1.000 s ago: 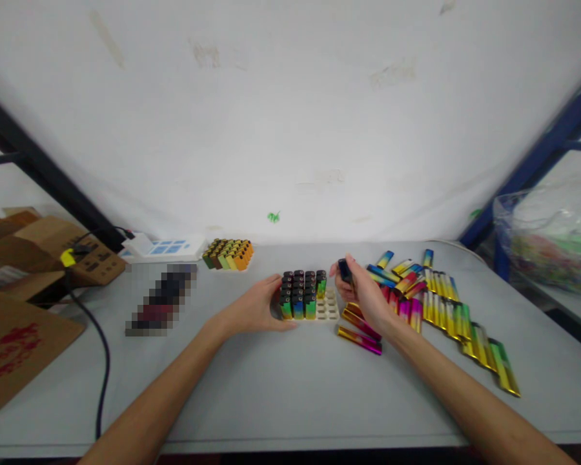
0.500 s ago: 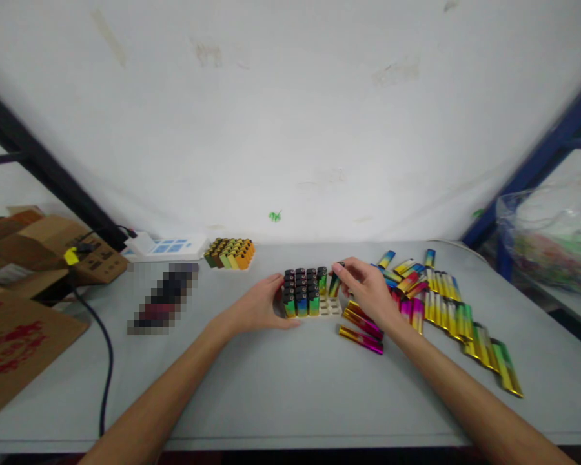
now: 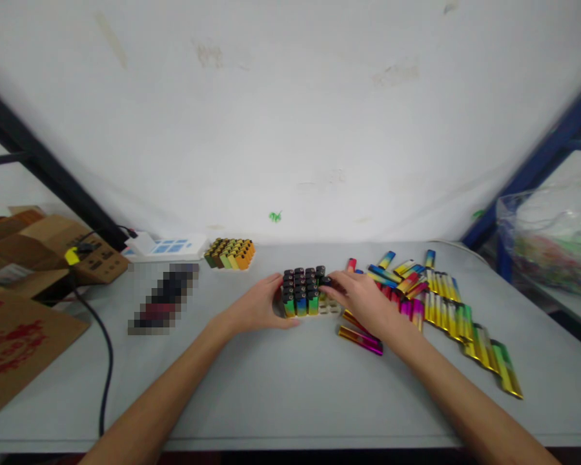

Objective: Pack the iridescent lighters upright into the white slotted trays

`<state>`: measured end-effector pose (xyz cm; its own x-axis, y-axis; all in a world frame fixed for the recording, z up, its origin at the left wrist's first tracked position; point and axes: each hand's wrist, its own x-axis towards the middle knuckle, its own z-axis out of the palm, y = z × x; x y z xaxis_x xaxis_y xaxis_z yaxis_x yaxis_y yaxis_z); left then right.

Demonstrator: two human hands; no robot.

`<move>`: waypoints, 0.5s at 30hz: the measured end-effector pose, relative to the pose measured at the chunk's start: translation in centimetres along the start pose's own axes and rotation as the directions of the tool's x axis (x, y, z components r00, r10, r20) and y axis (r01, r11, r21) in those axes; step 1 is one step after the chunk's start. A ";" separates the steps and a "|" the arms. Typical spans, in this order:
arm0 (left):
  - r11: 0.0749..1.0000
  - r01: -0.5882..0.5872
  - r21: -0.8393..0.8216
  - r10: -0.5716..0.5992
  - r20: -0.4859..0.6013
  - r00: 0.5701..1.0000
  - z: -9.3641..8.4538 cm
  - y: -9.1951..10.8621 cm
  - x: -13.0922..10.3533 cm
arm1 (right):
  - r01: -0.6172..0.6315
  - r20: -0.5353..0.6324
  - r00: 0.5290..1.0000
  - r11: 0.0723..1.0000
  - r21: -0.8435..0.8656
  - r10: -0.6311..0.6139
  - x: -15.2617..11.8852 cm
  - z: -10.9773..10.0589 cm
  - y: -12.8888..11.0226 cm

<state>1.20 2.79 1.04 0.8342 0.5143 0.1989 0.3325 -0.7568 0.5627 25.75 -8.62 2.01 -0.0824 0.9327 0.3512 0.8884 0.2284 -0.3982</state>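
Observation:
A white slotted tray (image 3: 330,309) stands on the table, with rows of upright, black-topped shiny sticks (image 3: 301,303) in its left part. They shade from green or blue to yellow; their exact kind is unclear. My left hand (image 3: 257,303) closes round the tray's left end, thumb along the front and fingers behind. Over the tray's right part, my right hand (image 3: 361,296) pinches one black-topped stick (image 3: 325,281), tilted beside the standing ones. Its lower part is hidden. Just below my right hand lie loose yellow-to-magenta sticks (image 3: 361,340).
Many loose, colourful metallic sticks (image 3: 440,309) spread over the table's right side. A second filled holder (image 3: 230,253) stands near the wall, beside a white power strip (image 3: 174,248). Cardboard boxes (image 3: 24,349) and a black cable (image 3: 107,349) are left. A plastic bag (image 3: 552,239) sits right.
My right hand has moved left over the tray, and the stick in it has tipped further over towards the filled rows. My left hand has stayed at the tray's left end.

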 end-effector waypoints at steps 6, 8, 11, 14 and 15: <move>1.000 -0.009 0.004 0.009 -0.002 1.000 0.0 0.0 0.1 | 0.077 0.050 0.996 0.993 -0.093 -0.073 -0.1 0.1 -0.7; 1.000 -0.013 0.000 0.013 -0.004 1.000 -0.1 0.1 0.1 | 0.129 0.068 0.990 0.991 -0.042 -0.126 -0.1 -0.7 -0.2; 1.000 0.001 -0.002 -0.001 0.002 1.000 -0.1 0.2 0.0 | 0.064 0.101 0.993 0.998 0.021 -0.066 0.1 -1.9 2.2; 1.000 0.022 0.011 -0.023 0.012 1.000 -0.2 0.2 0.0 | -0.091 0.060 0.993 0.988 -0.122 0.099 0.3 -2.5 5.7; 1.000 0.025 0.015 -0.025 0.014 1.000 -0.2 0.2 0.0 | -0.140 0.034 0.988 0.974 -0.179 0.148 0.4 -2.5 6.7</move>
<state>1.21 2.73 1.27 0.8314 0.5279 0.1736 0.3600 -0.7496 0.5554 32.81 -7.39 1.55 0.0350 0.9652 0.2593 0.9575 0.0419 -0.2853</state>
